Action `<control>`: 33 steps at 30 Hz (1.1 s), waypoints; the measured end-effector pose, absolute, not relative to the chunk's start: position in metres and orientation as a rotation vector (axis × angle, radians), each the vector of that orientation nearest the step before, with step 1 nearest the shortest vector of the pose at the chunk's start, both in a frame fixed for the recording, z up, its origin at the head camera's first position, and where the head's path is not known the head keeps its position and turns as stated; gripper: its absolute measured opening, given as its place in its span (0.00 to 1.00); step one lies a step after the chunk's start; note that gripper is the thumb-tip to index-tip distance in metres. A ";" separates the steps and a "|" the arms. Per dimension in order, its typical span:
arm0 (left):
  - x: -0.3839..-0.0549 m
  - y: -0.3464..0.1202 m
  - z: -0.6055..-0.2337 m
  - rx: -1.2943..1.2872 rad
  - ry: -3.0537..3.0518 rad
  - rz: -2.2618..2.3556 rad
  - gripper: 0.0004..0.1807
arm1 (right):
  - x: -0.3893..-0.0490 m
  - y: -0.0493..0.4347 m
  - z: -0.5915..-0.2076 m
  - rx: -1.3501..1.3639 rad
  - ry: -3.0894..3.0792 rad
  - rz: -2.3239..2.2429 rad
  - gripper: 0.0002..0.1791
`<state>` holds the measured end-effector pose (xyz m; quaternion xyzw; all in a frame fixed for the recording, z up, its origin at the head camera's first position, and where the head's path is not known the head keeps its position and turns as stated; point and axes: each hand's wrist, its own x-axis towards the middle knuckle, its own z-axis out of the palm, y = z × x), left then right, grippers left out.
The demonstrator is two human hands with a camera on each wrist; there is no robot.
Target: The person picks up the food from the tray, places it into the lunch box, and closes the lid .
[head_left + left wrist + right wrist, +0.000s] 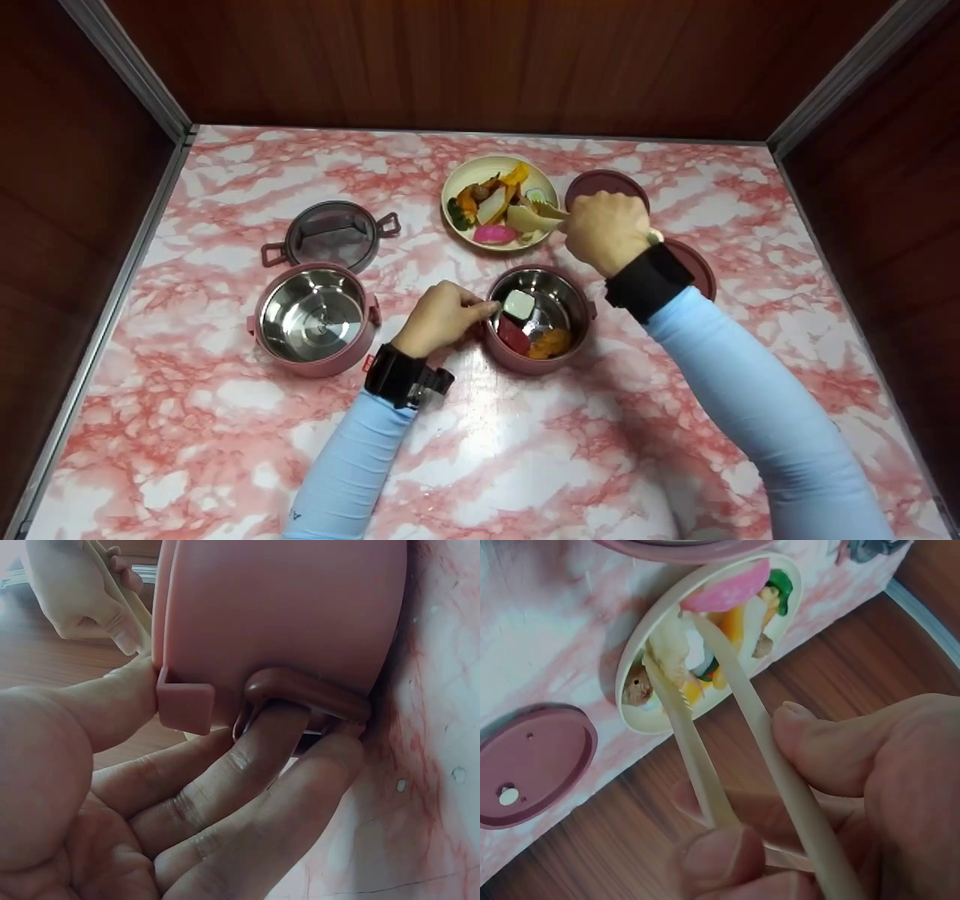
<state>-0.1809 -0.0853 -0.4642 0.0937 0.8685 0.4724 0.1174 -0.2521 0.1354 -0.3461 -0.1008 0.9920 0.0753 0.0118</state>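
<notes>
My left hand grips the side handle of a pink pot, its fingers hooked through the handle and the thumb up at the rim. Inside that pot lie a white block with a dark edge, a red piece and an orange piece. My right hand holds cream tongs over a cream plate of mixed toy-like food. In the right wrist view, the tong tips stand on either side of a pale food piece; whether they pinch it, I cannot tell.
A second pink pot stands at the left, with a dark lid with two handles behind it. Two maroon round lids lie right of the plate, partly behind the right hand and wrist. Wooden panels enclose the marbled table.
</notes>
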 end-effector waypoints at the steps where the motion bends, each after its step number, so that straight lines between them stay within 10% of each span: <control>1: -0.181 -0.085 -0.464 0.275 2.543 1.380 0.16 | -0.252 0.137 -0.344 -0.305 3.090 0.228 0.18; 33: -0.181 -0.084 -0.464 0.281 2.573 1.371 0.14 | -0.271 0.213 -0.303 -0.109 2.975 -0.067 0.29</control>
